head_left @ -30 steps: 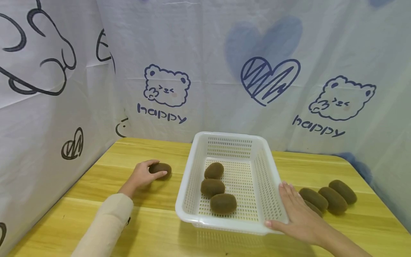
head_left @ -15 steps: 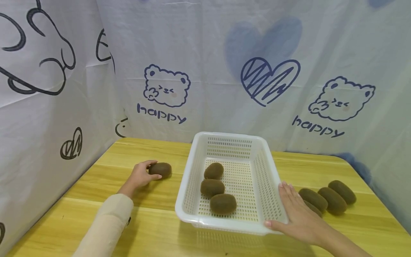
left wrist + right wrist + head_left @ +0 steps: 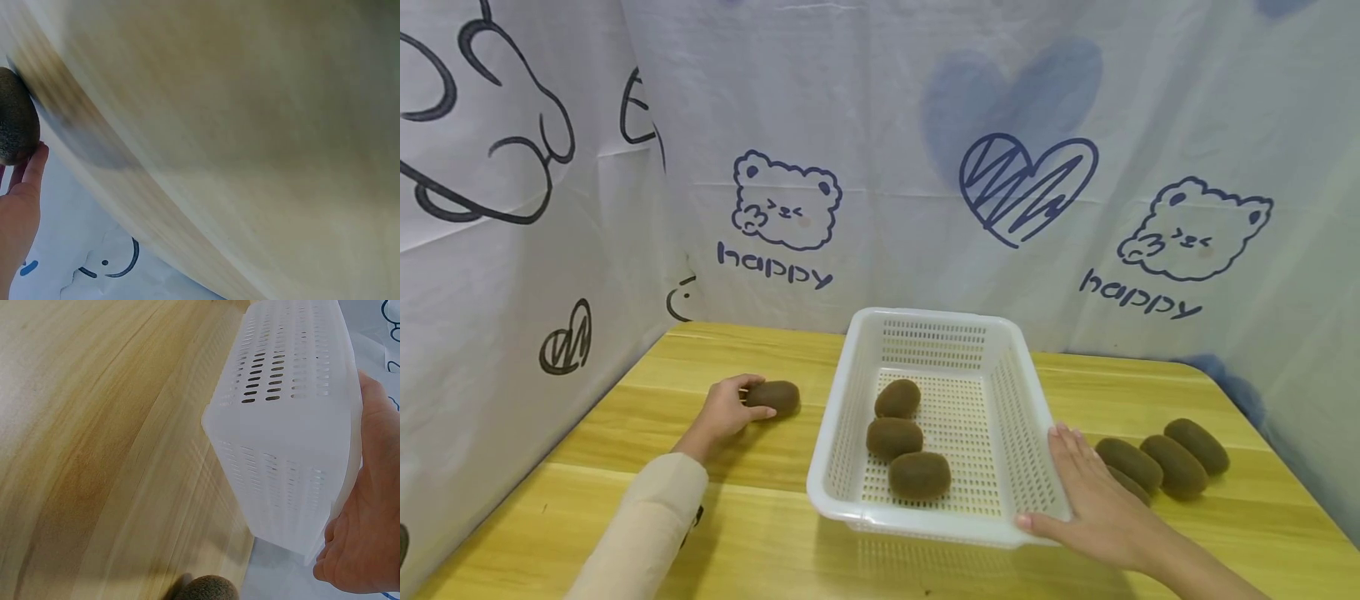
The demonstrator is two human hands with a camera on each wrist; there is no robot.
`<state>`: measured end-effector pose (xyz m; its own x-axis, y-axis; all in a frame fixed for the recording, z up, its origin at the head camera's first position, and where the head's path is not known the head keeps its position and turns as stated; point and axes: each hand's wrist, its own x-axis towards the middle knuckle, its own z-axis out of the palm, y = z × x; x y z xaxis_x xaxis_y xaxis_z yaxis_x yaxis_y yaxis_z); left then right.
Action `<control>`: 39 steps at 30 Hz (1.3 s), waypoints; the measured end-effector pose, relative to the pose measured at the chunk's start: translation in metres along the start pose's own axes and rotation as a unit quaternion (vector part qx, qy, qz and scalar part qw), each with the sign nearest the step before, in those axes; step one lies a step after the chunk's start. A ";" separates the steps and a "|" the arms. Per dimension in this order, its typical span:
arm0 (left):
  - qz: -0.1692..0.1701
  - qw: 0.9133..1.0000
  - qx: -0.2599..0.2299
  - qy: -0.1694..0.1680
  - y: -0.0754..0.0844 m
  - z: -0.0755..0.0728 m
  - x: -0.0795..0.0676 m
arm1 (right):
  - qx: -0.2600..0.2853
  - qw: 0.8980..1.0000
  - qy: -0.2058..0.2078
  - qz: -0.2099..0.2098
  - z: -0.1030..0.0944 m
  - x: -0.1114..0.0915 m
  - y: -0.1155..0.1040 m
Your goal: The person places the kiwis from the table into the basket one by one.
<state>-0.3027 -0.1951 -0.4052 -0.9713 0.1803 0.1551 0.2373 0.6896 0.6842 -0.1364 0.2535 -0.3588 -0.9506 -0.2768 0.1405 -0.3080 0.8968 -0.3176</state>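
Lower left of the frame: a pale sleeve (image 3: 643,525) leads up to the left hand. Lower right: the right hand (image 3: 1097,504) rests on the near right corner of the white basket (image 3: 940,521), its fingers straight and close together along the right rim, its thumb spread apart on the near rim. The basket stands upright on the wood-grain table (image 3: 760,533), at lower centre. Three kiwis (image 3: 895,438) lie inside it in a close column, left of its middle. Lower right, just beside the right hand, four kiwis (image 3: 1173,467) form a slanting row on the table, the leftmost partly hidden by that hand. Left of centre, the left hand (image 3: 726,408) holds the left end of a single kiwi (image 3: 781,397) between thumb and fingers; how firmly cannot be told. This kiwi lies at the basket's left, apart from it; the left wrist view shows fingertips touching its end. Beyond the table, a white cloth (image 3: 895,250) fills the upper frame, printed with a heart (image 3: 1028,190) and two bears (image 3: 786,200), each above the word "happy".
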 end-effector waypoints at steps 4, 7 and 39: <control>-0.005 1.000 -0.002 -0.001 0.001 -0.002 -0.002 | 0.000 1.000 0.001 -0.001 0.000 0.000 0.000; -0.007 1.000 -0.008 0.001 0.002 -0.003 -0.003 | 0.003 1.000 0.001 -0.001 0.000 0.000 0.001; 0.017 0.994 -0.092 0.051 0.045 -0.015 -0.016 | 0.017 1.000 -0.011 0.004 0.000 0.001 0.001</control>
<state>-0.2766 -0.1777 -0.3664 -0.9617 0.1222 0.2454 0.2718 0.5425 0.7949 -0.1372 0.2541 -0.3586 -0.9537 -0.2771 0.1168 -0.3006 0.8873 -0.3497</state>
